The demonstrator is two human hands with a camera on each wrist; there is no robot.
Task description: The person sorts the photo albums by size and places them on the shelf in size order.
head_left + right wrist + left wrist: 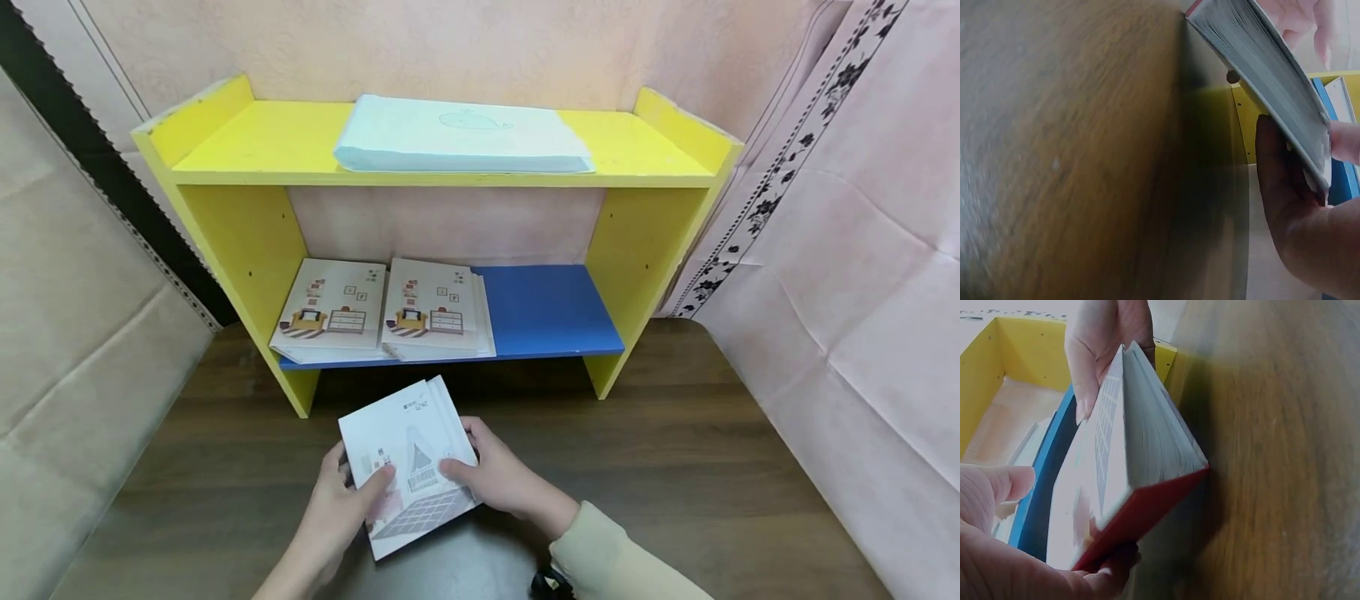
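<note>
A white paperback book point(401, 429), with a barcode and a grid-patterned building printed on the cover facing up, is held tilted above the table in front of the shelf. My left hand point(333, 508) grips its left side, thumb on the cover and fingers underneath. On the right edge, my right hand point(498, 475) pinches it with the thumb on top. The left wrist view shows a red spine point(1154, 503) and slightly fanned pages. From the right wrist, the page edges point(1272, 87) face the camera, with fingers behind the cover.
The yellow shelf unit point(660, 242) stands behind the hands. Two stacks of books, a left stack point(330, 304) and a right stack point(431, 304), lie on its blue board point(551, 308). A pale blue whale-print packet point(465, 133) rests on top. Cloth point(847, 275) hangs on both sides.
</note>
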